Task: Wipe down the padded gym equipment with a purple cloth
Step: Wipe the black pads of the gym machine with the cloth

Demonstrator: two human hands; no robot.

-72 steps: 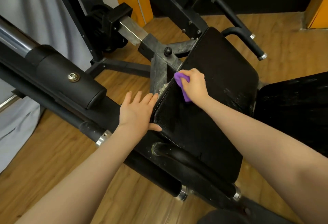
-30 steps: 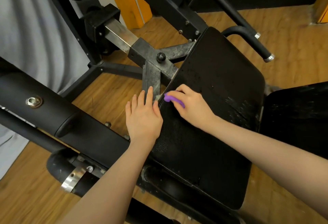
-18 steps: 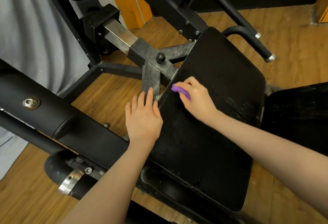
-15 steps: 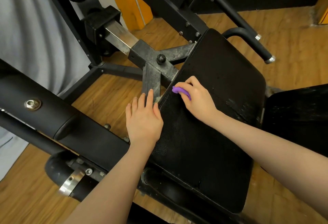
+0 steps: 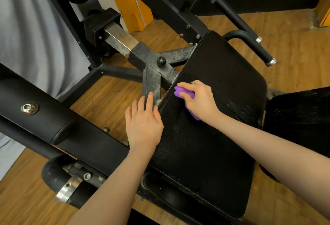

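Purple cloth (image 5: 185, 94) bunched in right hand (image 5: 200, 100), fingers curled round it, pressed onto black seat pad (image 5: 210, 135) at its upper left edge, evidently to scrub the seam there. Left hand (image 5: 142, 123) laid flat, fingers straight, against the pad's left edge beside the metal bracket (image 5: 151, 84), probably bracing. Whitish residue visible toward pad's right side, judged unwiped.

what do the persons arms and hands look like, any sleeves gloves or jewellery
Both arms are bare from the bottom of the frame to the wrists, with no sleeves in sight. The left hand and the right hand wear no gloves. No rings, watch or bracelets show on the parts in view. Fingernails look short and unpainted.
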